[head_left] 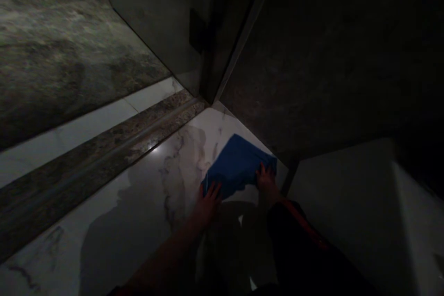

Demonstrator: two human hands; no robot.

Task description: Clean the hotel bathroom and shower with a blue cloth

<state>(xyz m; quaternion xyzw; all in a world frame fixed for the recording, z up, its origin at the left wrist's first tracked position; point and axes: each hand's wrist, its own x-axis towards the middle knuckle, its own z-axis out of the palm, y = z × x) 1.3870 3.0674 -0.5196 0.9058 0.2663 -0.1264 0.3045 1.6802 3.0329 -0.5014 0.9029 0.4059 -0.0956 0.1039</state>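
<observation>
A blue cloth lies spread on the white marble-patterned floor, close to the foot of the dark wall. My left hand rests on its near left corner, with the fingers spread over the fabric. At the cloth's right end, my right hand presses down with its fingers apart, and the fabric is creased around them. The palms' undersides are hidden, and the light is dim.
A brown stone sill with a groove runs along the left. A door panel with a dark metal fitting stands ahead. The dark wall rises at the right, and a pale upright panel stands near my right arm.
</observation>
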